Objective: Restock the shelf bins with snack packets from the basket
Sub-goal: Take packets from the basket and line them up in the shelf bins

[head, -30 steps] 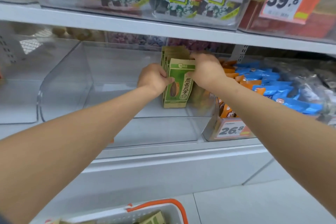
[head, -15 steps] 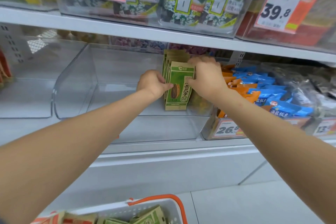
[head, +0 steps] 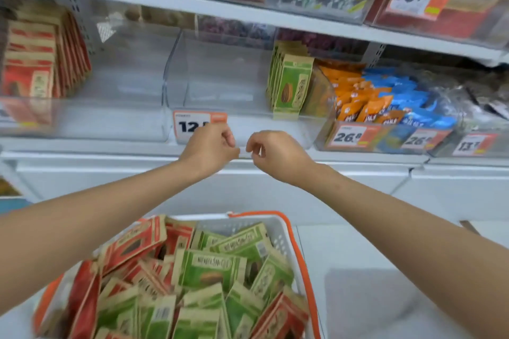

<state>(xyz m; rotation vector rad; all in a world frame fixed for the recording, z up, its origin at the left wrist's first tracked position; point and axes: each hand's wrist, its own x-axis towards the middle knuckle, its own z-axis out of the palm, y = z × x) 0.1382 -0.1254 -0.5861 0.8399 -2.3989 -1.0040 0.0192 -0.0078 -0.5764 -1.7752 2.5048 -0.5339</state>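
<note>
- A short row of green packets (head: 289, 85) stands upright at the right end of the clear bin (head: 209, 71), in the centre of the frame, filling only that end.
- At upper left, a neighbouring bin holds a row of red packets (head: 35, 69).
- The basket (head: 298, 256), at the bottom, is heaped with more of both colours, so most of the restocking looks left to do.
- The left hand (head: 212, 146) and right hand (head: 275, 151) hang just below the bin, fingers loosely curled, holding nothing.
</note>
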